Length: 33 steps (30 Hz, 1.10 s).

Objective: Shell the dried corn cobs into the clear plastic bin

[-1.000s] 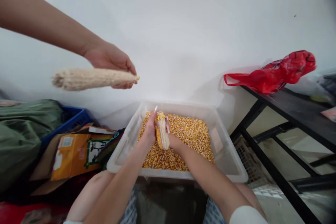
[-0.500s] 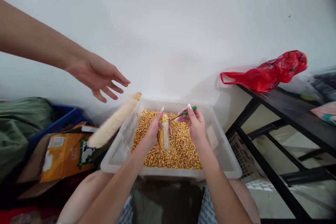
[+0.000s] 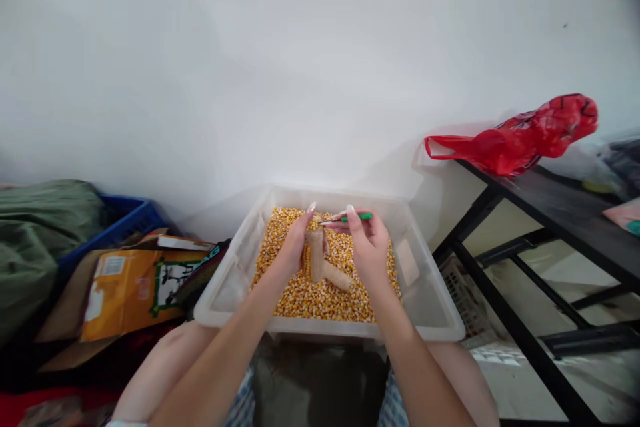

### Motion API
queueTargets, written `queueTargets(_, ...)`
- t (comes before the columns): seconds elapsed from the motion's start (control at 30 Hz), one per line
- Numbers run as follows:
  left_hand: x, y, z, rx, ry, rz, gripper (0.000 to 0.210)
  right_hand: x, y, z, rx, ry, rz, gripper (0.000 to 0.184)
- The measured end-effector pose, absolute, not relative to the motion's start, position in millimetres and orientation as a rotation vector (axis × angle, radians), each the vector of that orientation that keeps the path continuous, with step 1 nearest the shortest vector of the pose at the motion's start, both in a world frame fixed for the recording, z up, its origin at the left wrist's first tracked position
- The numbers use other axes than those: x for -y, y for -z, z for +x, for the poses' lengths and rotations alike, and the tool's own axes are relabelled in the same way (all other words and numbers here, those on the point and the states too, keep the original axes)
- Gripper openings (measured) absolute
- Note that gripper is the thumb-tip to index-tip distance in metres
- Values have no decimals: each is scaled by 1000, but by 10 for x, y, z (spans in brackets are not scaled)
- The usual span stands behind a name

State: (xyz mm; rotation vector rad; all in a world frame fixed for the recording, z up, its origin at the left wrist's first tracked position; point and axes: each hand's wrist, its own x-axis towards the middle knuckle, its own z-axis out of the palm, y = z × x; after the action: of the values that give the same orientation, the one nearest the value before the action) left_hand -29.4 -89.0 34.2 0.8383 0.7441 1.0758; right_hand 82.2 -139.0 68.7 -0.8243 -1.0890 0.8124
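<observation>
My left hand (image 3: 295,243) is closed around a corn cob (image 3: 317,257), held upright over the tub. Much of the cob's front is stripped bare; rows of yellow kernels remain on its left side. In my right hand (image 3: 369,240) is a screwdriver-like tool (image 3: 357,217) with a green handle and a thin metal shaft. Its tip points left at the top of the cob; whether it touches is hard to tell. Loose corn kernels (image 3: 320,307) fill the translucent plastic tub (image 3: 220,300) beneath both hands. A bare cob (image 3: 337,275) lies on the kernels, just right of the held one.
The tub sits between my knees, against a white wall (image 3: 300,80). To the left are an orange cardboard box (image 3: 125,300), a blue crate (image 3: 133,217) and green cloth (image 3: 45,233). A black metal rack (image 3: 500,240) carrying a red plastic bag (image 3: 530,137) stands to the right.
Another person's hand at the upper left has left the view. The bare cob in mid-air beside it is gone from there, and one now lies in the tub. The green-handled tool has turned more level.
</observation>
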Motion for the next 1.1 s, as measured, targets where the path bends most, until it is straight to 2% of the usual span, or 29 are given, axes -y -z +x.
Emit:
queueTargets(0.6, 858, -326, -296, -776, -1091, 819, 36, 1380, -593, 721, 1028, -740, -833, 23)
queueTargets(0.83, 852, -296, -301, -811, -1141, 939, 35, 1366, -553, 763, 1095, -557, -983, 24)
queueTargets(1.1, 870, -277, -309, -944, -1091, 1491, 36, 1252, -533, 939, 1074, -828, -959, 31)
